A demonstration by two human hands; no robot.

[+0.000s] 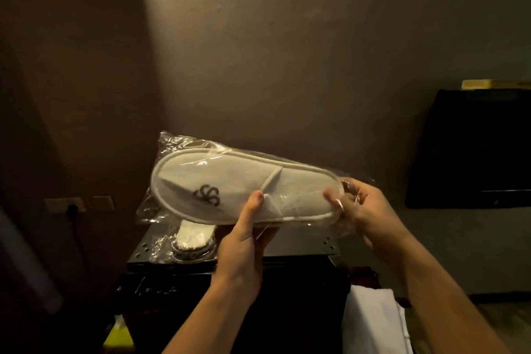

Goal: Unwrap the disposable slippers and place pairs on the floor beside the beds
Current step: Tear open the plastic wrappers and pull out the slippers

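A pack of white disposable slippers (230, 181) in a clear plastic wrapper is held up in front of me, toe to the left, with a dark logo on the toe. My left hand (244, 238) grips its lower middle edge, thumb on top. My right hand (356, 207) pinches the wrapper at the heel end on the right. Below it, a second wrapped pair (192, 238) lies on the dark cabinet top (304, 244).
The dark cabinet stands against a brown wall. A wall socket with a plugged cable (69, 205) is at left. A black screen (474, 149) hangs at right. White cloth (373, 322) lies at lower right, and something yellow (117, 336) at lower left.
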